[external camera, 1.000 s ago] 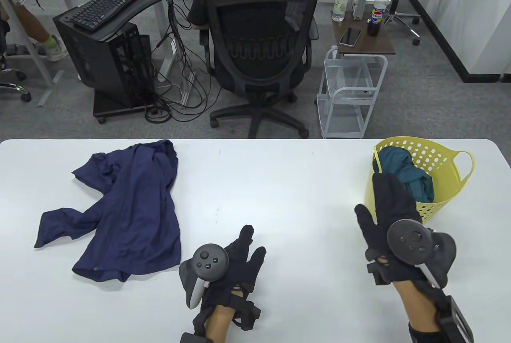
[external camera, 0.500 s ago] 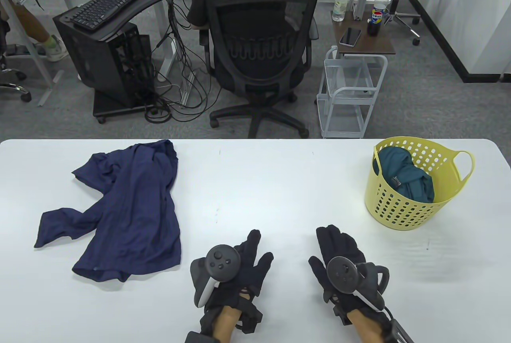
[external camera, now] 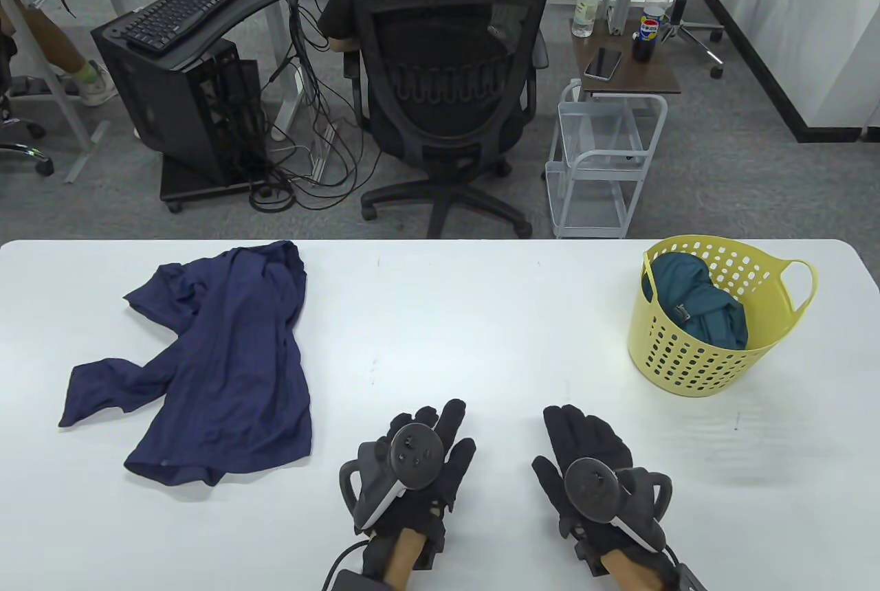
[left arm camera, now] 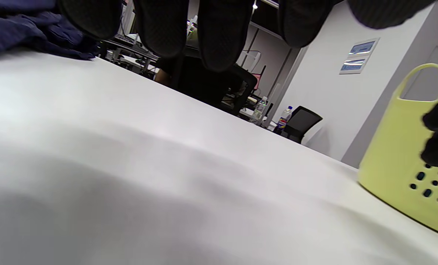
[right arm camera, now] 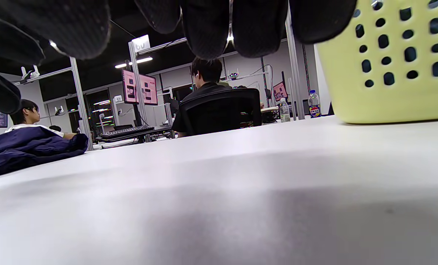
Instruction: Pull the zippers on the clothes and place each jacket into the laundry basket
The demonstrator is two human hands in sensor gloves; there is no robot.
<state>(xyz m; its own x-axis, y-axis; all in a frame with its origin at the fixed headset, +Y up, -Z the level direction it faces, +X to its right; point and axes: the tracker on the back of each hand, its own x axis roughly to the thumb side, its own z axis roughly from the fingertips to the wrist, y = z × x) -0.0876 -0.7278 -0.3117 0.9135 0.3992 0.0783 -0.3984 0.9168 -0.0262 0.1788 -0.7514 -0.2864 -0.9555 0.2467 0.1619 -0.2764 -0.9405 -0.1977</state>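
A navy blue jacket (external camera: 220, 357) lies spread and crumpled on the left of the white table (external camera: 481, 316); it also shows in the wrist views (left arm camera: 23, 31) (right arm camera: 23, 151). A yellow perforated laundry basket (external camera: 694, 350) (left arm camera: 406, 165) (right arm camera: 388, 66) stands at the right with a teal jacket (external camera: 701, 309) inside. My left hand (external camera: 440, 440) and right hand (external camera: 584, 440) lie flat near the table's front edge, fingers straight, holding nothing, well apart from both jackets.
Beyond the far edge a person sits in a black mesh office chair (external camera: 447, 82). A white wire trolley (external camera: 605, 158) and a small side table with bottles (external camera: 629, 62) stand behind the basket. A computer tower with a keyboard (external camera: 179, 7) is at far left.
My right hand drew back from over the basket to the table's front edge and settled flat. The left hand shifted slightly right and flattened beside it.
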